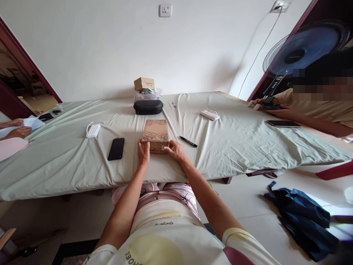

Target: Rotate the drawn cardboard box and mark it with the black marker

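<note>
Cardboard box [155, 135] near table edge (both hands gripping).

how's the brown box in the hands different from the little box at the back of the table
The patterned box has rose line drawings on its lid; the plain box shows none. The patterned box lies flat on the cloth, gripped at its near end by the left hand and right hand; the plain box sits tilted on a clear tub, untouched. Both are brown cardboard.
</note>
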Action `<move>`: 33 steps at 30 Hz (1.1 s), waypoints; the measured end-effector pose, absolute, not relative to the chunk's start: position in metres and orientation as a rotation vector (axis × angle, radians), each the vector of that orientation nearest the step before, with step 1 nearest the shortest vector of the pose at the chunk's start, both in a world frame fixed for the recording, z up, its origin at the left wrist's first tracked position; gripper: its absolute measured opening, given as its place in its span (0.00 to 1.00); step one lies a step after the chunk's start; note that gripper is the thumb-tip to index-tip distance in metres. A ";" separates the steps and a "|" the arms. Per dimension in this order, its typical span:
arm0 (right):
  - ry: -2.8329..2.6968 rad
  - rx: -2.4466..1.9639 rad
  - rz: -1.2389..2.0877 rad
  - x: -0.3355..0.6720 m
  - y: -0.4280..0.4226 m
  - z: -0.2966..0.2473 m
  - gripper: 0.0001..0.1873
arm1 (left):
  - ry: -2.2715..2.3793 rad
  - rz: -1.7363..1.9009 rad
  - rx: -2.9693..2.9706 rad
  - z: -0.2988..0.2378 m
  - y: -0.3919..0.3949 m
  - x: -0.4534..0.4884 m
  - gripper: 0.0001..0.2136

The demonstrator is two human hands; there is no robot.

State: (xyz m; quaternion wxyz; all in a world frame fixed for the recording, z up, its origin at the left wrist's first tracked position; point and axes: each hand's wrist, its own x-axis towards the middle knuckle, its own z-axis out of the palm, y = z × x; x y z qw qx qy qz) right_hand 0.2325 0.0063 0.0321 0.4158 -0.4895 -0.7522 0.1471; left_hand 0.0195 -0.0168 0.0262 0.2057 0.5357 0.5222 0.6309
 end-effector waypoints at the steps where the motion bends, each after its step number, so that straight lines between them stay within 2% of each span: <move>1: -1.819 -1.204 0.368 0.232 0.006 0.032 0.27 | 1.464 1.757 1.481 0.027 -0.017 0.020 0.23; 4: -1.692 -1.105 0.313 0.231 0.005 0.034 0.40 | 1.504 1.700 1.496 0.028 -0.018 0.020 0.22; 5: -1.702 -1.079 0.292 0.231 0.005 0.035 0.41 | 1.503 1.688 1.508 0.028 -0.018 0.020 0.22; 7: -1.762 -1.044 0.253 0.230 0.004 0.037 0.38 | 1.493 1.687 1.527 0.027 -0.018 0.020 0.22; 10: -1.817 -1.012 0.203 0.229 0.004 0.038 0.27 | 1.487 1.676 1.549 0.025 -0.017 0.020 0.23; 13: -1.765 -0.996 0.207 0.229 0.006 0.036 0.23 | 1.503 1.680 1.597 0.023 -0.016 0.021 0.25; 19: -1.497 -1.030 0.309 0.230 0.016 0.027 0.23 | 1.583 1.717 1.528 0.015 -0.011 0.021 0.34; 21: -1.414 -1.037 0.374 0.229 0.019 0.025 0.24 | 1.619 1.657 1.540 0.014 -0.010 0.021 0.32; 26: -1.341 -1.023 0.602 0.226 0.020 0.023 0.28 | 1.625 1.416 1.892 0.014 -0.010 0.024 0.19; 33: -1.424 -1.004 0.770 0.222 0.017 0.024 0.31 | 1.689 1.363 1.904 0.008 -0.009 0.029 0.24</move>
